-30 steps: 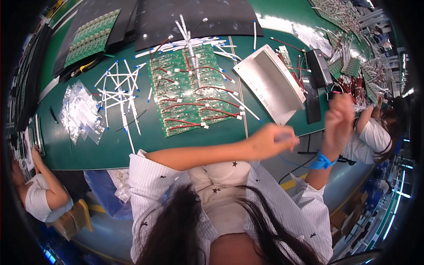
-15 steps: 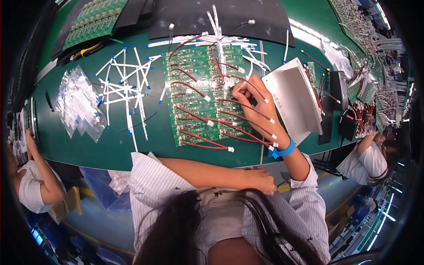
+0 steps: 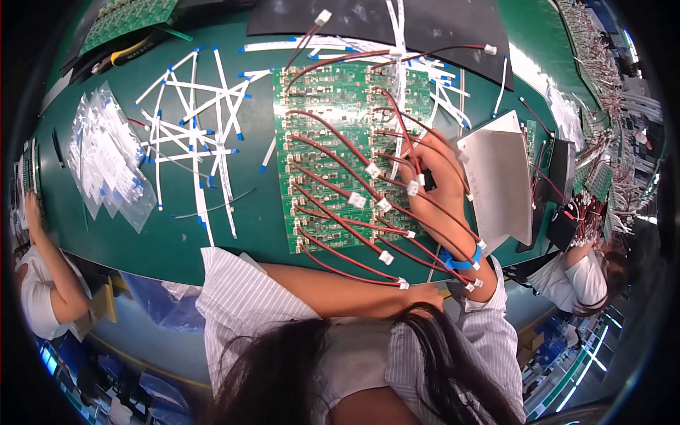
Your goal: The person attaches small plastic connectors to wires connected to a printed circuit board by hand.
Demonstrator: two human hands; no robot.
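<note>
A green panel of joined circuit boards lies on the table, with red-and-black wire leads ending in white plugs running across it. My right hand, a blue band round its wrist, is over the panel's right part. Its thumb and fingers are pinched on a thin white flat cable, whose lower end the fingers hide. A long strip of white flat cables lies over the panel beside these fingertips. Nearest me, at the table's front edge, my left hand is curled; hair partly covers it, and anything inside is hidden.
Loose white flat cables with blue ends are scattered left, next to clear plastic bags. A bent metal plate stands right of my hand. Yellow-and-black cutters and a black mat lie farther back. Other people sit at both sides.
The view has shifted closer, so the panel looks larger. My right hand keeps its pinch close to the panel, its fingertips still beside the strip. My left hand stays curled at the table's edge.
</note>
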